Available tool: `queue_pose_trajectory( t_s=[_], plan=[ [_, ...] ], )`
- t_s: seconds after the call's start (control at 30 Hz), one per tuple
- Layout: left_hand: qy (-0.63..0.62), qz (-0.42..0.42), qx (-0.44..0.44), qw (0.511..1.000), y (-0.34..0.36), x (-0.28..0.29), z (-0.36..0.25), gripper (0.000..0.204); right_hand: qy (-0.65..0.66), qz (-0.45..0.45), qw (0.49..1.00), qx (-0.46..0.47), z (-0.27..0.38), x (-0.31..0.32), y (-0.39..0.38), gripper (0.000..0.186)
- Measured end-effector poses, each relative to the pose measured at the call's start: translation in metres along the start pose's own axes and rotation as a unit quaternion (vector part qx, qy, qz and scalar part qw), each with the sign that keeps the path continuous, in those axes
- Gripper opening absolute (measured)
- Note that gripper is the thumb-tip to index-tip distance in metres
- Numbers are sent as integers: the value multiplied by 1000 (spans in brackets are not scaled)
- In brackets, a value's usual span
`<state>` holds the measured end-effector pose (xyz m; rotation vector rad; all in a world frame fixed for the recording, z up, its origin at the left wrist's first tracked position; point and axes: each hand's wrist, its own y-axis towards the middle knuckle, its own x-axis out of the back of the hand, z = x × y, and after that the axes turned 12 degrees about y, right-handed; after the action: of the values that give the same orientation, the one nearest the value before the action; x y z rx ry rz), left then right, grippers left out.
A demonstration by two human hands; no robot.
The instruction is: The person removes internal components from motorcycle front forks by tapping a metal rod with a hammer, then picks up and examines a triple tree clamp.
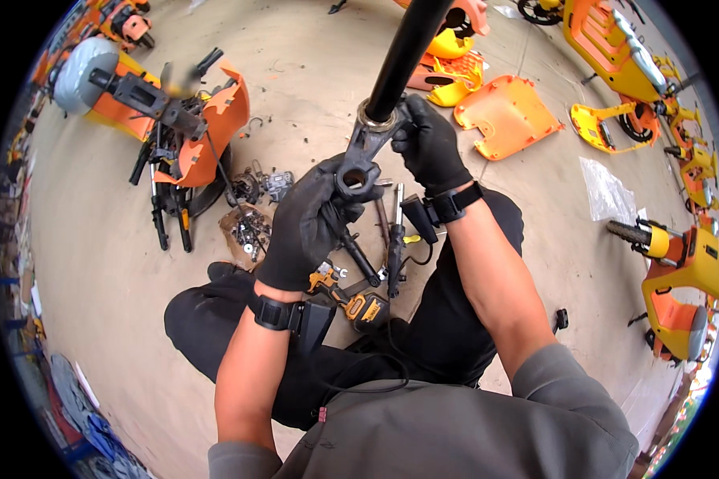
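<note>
Bracket: dark metal bracket (pixel 366 149), round hole at its near end; raised above the floor in front of the person, between the two hands.
Tube: black tube (pixel 407 56), slanting from the bracket up past the top edge of view.
Collar: ring-shaped metal collar (pixel 378 120), where tube and bracket meet.
Left hand: left hand (pixel 307 219), black glove; fingers closed around the bracket's near end, beside the hole.
Right hand: right hand (pixel 431 144), black glove; fingers curled onto the bracket's other arm, just right of the collar, gripping it.
Wrists: a black strap on each, left strap (pixel 273 312) and right strap (pixel 453 203), both with a dark box attached.
Seat: person on the floor (pixel 120 303), knees apart, dark trousers (pixel 216 315), grey shirt (pixel 463 431).
Tool: drill (pixel 367 309), yellow and black, on the floor between the legs; wrench end (pixel 340 271) showing near it.
Struts: black strut (pixel 360 259) and silver-topped strut (pixel 396 239), side by side beyond the drill.
Small parts: parts pile (pixel 250 227), left of the left hand, on brown wrapping.
Left side: scooter (pixel 192 136), orange panels, partly stripped.
Far floor: orange panel (pixel 509 116), flat; yellow panel (pixel 453 84) near it.
Right side: clear plastic sheet (pixel 607 190); yellow scooter (pixel 687 275), wheel toward the sheet.
</note>
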<state>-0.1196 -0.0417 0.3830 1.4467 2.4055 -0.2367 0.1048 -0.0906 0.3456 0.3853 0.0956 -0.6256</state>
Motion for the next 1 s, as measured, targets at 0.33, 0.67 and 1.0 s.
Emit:
queue_pose_trajectory(
  t_s=[0.33,0.67,1.0],
  plan=[
    [-133,-65,-14,989,2,21,23,45,-198,39,968,147,-4,4,0,40],
    [-137,-89,-33,986,-2,7,22,41,244,15,956,-163,-11,11,10,18],
    [-79,-70,-26,994,-6,-2,10,43,107,28,991,-77,-14,7,7,22]
  ],
)
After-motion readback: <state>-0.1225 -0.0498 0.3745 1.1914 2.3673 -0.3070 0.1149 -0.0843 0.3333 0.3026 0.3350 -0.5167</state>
